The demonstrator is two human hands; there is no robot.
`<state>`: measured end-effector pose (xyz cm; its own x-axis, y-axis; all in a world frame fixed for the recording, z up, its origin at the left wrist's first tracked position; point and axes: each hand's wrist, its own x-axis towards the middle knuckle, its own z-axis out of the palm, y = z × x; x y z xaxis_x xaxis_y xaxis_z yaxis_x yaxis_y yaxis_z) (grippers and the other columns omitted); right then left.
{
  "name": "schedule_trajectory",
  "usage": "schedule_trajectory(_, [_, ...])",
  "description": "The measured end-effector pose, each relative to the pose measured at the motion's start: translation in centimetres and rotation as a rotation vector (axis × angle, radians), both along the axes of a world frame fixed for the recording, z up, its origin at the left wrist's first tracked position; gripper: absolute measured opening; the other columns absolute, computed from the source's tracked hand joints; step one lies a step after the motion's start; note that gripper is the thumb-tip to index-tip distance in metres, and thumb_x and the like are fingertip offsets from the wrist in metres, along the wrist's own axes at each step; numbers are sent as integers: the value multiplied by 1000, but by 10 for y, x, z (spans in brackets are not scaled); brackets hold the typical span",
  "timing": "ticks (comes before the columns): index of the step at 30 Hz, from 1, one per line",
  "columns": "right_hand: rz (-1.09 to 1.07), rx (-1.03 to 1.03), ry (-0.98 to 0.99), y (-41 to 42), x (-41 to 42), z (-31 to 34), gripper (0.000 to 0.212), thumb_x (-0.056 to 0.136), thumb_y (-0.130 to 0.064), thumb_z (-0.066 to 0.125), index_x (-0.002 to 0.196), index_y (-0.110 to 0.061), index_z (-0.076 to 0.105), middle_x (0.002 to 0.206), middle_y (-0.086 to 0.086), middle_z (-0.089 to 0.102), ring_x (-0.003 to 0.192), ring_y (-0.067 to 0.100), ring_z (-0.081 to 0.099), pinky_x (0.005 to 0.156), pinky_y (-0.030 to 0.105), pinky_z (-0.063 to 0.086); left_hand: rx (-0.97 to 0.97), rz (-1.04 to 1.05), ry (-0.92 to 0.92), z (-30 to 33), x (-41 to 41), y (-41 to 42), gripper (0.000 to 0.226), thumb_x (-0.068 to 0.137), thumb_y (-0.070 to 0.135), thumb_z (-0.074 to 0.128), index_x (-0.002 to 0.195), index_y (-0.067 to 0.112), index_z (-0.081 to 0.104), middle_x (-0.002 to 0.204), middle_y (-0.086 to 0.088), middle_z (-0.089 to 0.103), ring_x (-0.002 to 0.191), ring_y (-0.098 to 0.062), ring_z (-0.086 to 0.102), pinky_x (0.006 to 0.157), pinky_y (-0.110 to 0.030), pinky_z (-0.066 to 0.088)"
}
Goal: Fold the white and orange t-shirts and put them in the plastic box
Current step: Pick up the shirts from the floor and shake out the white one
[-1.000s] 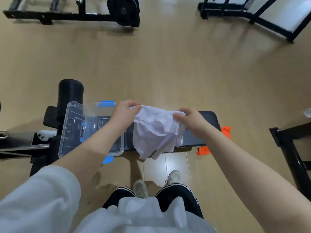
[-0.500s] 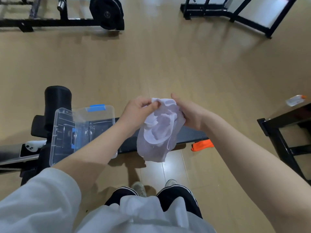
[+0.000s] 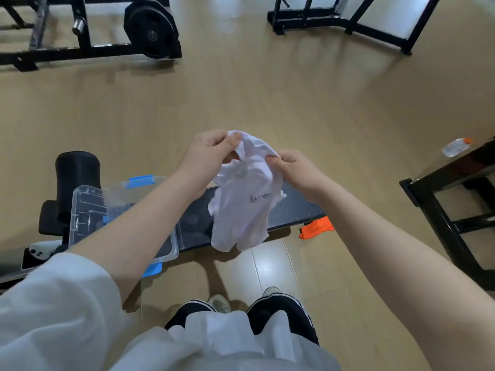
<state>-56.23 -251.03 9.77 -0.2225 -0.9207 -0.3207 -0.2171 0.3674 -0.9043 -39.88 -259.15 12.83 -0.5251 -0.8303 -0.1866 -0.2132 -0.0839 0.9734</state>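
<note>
A small white t-shirt (image 3: 243,207) with a dark script mark hangs crumpled in the air above the black bench (image 3: 294,210). My left hand (image 3: 209,153) pinches its top edge between thumb and fingers. My right hand (image 3: 294,170) grips the cloth just to the right, close to the left hand. The clear plastic box (image 3: 88,207) with blue latches sits on the bench at the left, partly hidden by my left forearm. The orange t-shirt (image 3: 316,228) hangs off the bench's near right end, mostly hidden.
A black roller pad (image 3: 77,167) stands behind the box. A weight rack with a plate (image 3: 152,33) is at the far left, a black frame (image 3: 348,20) at the far right. A black stand (image 3: 450,210) and a small bottle (image 3: 455,147) are on the right.
My hands came together from a wide hold and rose a little, bunching the white t-shirt. It now hangs turned, showing a dark script mark.
</note>
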Motion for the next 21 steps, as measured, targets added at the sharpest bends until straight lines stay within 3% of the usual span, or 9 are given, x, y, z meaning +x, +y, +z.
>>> schedule_trajectory(2, [-71, -58, -33, 1, -4, 7, 21, 90, -24, 52, 85, -4, 58, 77, 11, 46, 66, 17, 40, 55, 27, 29, -59, 39, 34, 5, -2, -2, 21, 88, 30, 59, 72, 18, 66, 83, -7, 60, 78, -15, 51, 78, -28, 42])
schedule_trajectory(5, [-157, -94, -49, -1, -12, 16, 23, 77, -32, 60, 78, -9, 56, 76, 12, 45, 66, 20, 38, 53, 27, 26, -110, -2, 106, 15, -4, -3, 22, 87, 18, 62, 66, 22, 66, 72, 13, 68, 74, -4, 59, 81, -18, 46])
schedule_trajectory(8, [-153, -111, -19, -5, -21, 26, 23, 80, -27, 63, 82, -6, 57, 72, 9, 46, 62, 17, 40, 53, 26, 28, -199, -107, 41, 26, -11, 6, 21, 83, 14, 67, 64, 23, 65, 59, 13, 66, 57, -5, 60, 66, -24, 53])
schedule_trajectory(11, [-151, -156, -36, -11, -28, 35, 18, 88, -19, 61, 72, -10, 59, 69, 0, 56, 58, 6, 50, 53, 15, 39, -233, -90, 29, 35, -25, 14, 21, 78, 10, 70, 69, 19, 54, 68, 6, 62, 51, -5, 59, 57, -22, 52])
schedule_trajectory(13, [-175, -180, 13, -16, -27, 36, 11, 88, -18, 61, 82, -10, 64, 73, -3, 56, 60, 2, 50, 55, 9, 39, -148, -47, 75, 39, -35, 16, 28, 78, 9, 70, 79, 20, 44, 78, -4, 60, 60, -12, 61, 58, -25, 55])
schedule_trajectory(16, [-375, -214, 161, -16, -19, 26, 8, 87, -16, 56, 89, -21, 62, 74, -9, 51, 62, 6, 46, 63, 19, 39, 104, -18, 51, 38, -51, 15, 22, 83, 12, 65, 94, 18, 46, 97, -11, 55, 67, -15, 64, 68, -25, 60])
schedule_trajectory(18, [-513, -296, -14, -2, -11, 18, 16, 88, -10, 47, 85, -21, 57, 70, -6, 52, 59, 8, 48, 64, 25, 42, 266, -17, 71, 35, -59, 18, 6, 89, 11, 57, 90, 9, 51, 99, -13, 54, 66, -14, 65, 68, -23, 59])
schedule_trajectory(20, [-515, -372, -173, 19, 0, 7, 13, 86, -17, 46, 84, -22, 57, 71, -4, 55, 65, 10, 51, 67, 25, 45, 433, 11, 191, 33, -64, 22, 8, 93, 7, 49, 85, 6, 50, 90, -13, 56, 62, -13, 67, 66, -24, 60])
schedule_trajectory(21, [-479, -380, -155, 29, 7, 2, 9, 84, -23, 49, 84, -26, 57, 76, -6, 58, 71, 11, 54, 71, 25, 46, 495, 20, 258, 31, -65, 24, 10, 94, 6, 47, 84, 6, 49, 86, -12, 57, 61, -14, 68, 67, -25, 60])
